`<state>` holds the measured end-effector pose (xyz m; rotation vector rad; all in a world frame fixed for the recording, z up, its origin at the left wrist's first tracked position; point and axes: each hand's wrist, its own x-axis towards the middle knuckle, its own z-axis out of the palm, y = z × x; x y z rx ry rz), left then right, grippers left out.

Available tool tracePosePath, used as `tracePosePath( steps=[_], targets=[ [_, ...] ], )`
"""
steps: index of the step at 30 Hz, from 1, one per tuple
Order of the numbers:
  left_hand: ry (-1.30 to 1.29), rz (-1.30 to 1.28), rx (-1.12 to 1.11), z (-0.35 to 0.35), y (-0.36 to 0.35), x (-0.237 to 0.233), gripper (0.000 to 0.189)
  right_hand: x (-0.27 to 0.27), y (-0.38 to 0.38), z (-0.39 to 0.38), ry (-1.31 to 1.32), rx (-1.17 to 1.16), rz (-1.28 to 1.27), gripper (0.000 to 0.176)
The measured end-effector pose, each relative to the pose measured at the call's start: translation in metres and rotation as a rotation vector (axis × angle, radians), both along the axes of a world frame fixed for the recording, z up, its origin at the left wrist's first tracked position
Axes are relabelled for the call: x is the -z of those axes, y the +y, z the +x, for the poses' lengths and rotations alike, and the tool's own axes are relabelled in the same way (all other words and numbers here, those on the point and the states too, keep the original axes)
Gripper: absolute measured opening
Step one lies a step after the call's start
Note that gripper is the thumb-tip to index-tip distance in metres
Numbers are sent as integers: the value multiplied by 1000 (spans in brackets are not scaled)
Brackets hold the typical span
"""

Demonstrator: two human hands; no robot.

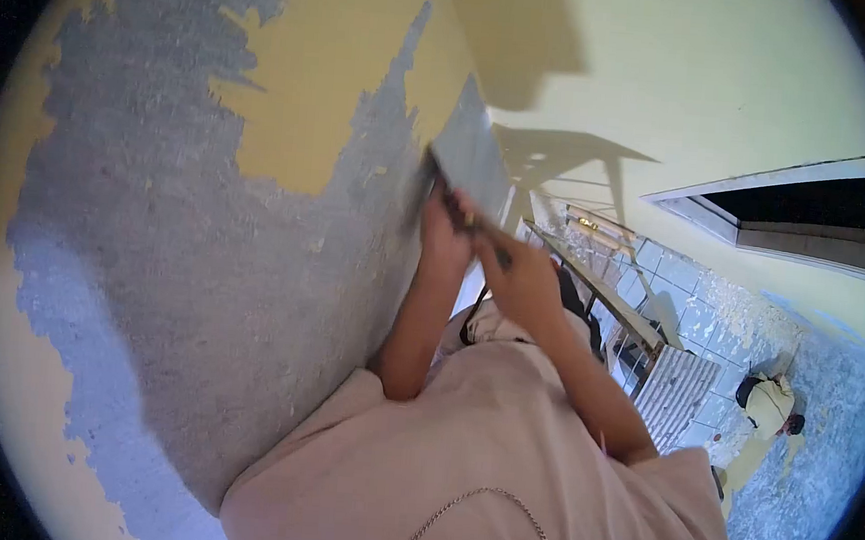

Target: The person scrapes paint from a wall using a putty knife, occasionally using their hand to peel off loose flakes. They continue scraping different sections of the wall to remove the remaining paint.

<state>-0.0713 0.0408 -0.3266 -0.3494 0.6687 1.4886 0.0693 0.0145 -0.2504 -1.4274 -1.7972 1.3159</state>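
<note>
Both hands grip one dark, long-handled scraping tool (pixel 490 237). My left hand (pixel 443 216) is closed round its front part, close to the wall. Farther back, my right hand (pixel 527 277) is wrapped around the handle. The tool's blurred head meets the wall where bare grey plaster (pixel 233 256) borders yellow paint (pixel 298 110). Ragged edges of paint surround the grey area. The exact shape of the blade is smeared by motion.
Below on the right are a wooden plank (pixel 592 281), a corrugated sheet (pixel 679 398) and a tiled floor (pixel 673 277) strewn with flakes. A person (pixel 769 404) is at the lower right by a patchy blue wall (pixel 832 438). A dark opening (pixel 808 211) is framed at right.
</note>
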Motion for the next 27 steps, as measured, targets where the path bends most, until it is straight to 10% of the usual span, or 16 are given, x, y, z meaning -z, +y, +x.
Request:
tracePosePath(
  steps=[18, 23, 27],
  targets=[
    [107, -12, -69, 11, 8, -31, 33, -4, 7, -1, 75, 60, 286, 31],
    [165, -150, -101, 26, 23, -27, 33, -27, 25, 17, -43, -19, -163, 34],
    [-48, -36, -39, 13, 12, -39, 35, -16, 8, 4, 42, 27, 209, 31]
  ],
)
